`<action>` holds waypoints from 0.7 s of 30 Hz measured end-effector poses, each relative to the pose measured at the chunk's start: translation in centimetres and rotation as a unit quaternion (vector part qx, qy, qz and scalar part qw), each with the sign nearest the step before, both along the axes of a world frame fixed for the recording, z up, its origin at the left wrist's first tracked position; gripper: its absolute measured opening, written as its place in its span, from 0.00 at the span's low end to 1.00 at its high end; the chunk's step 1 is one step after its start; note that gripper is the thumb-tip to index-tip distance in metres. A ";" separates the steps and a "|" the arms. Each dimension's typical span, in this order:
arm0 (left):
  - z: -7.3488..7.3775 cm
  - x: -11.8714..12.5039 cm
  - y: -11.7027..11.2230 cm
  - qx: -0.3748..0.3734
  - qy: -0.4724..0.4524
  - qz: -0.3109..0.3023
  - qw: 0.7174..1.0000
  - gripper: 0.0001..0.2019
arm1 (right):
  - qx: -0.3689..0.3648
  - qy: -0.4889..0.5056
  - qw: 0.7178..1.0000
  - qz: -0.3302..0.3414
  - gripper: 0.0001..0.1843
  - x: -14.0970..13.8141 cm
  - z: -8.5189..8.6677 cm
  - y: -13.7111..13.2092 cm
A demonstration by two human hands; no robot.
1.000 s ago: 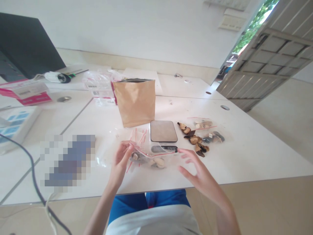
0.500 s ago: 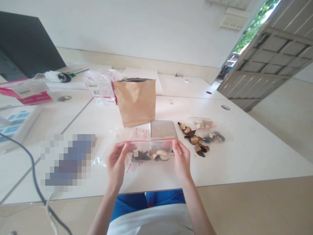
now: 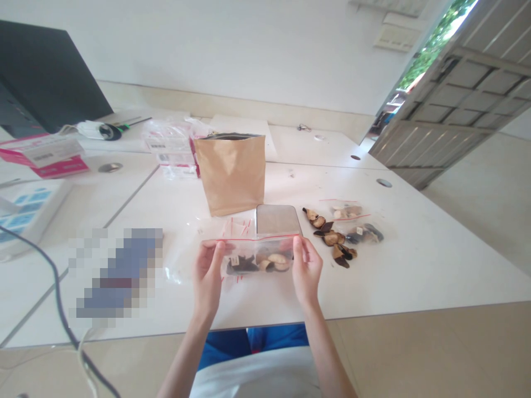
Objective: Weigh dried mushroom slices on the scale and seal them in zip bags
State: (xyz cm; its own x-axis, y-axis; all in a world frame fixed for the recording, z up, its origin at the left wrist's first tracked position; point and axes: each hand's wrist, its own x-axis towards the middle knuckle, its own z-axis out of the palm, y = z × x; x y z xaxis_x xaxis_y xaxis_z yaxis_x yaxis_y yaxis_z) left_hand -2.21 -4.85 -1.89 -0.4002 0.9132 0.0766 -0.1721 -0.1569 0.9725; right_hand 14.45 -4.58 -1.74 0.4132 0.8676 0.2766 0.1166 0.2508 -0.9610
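Since half a second ago the left hand (image 3: 208,272) and right hand (image 3: 307,264) have drawn a little closer together, and the bag (image 3: 256,255) between them is pulled tauter, its red strip level. The left fingers (image 3: 216,255) are clamped on the bag's left edge, the right fingers (image 3: 297,251) on its right edge. The bag hangs above the near part of the desk (image 3: 415,260), just in front of the scale (image 3: 277,220), and covers the scale's front strip. Dark and pale pieces (image 3: 259,262) lie along its bottom; what they are is hard to make out. Far left, a patch (image 3: 114,273) is blurred out. Behind stands a paper pouch (image 3: 230,172). Right of the scale lie loose pieces (image 3: 329,236) and two small filled bags (image 3: 357,224)
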 end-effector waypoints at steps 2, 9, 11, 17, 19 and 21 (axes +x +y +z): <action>-0.1 0.1 0.1 -0.008 -0.040 -0.019 0.999 0.14 | -0.007 -0.002 1.000 0.002 0.20 0.0 -0.1 0.0; -0.5 -0.1 0.0 0.006 -0.040 -0.018 0.999 0.13 | -0.008 -0.033 0.999 0.024 0.19 0.6 -0.2 -0.1; -0.3 -0.2 -0.2 0.006 -0.011 -0.008 1.000 0.13 | 0.000 -0.041 0.999 0.014 0.18 0.6 -0.2 -0.2; 0.5 0.0 -0.6 0.007 0.059 0.045 0.997 0.13 | 0.017 -0.030 0.999 0.013 0.16 0.3 0.0 -0.3; 0.5 0.0 -0.5 0.004 0.032 0.040 0.999 0.13 | 0.008 -0.023 1.000 0.020 0.17 0.1 0.0 -0.4; 0.5 -0.1 -0.5 0.012 -0.021 0.009 1.000 0.14 | -0.009 -0.012 1.000 0.023 0.19 0.0 0.1 -0.5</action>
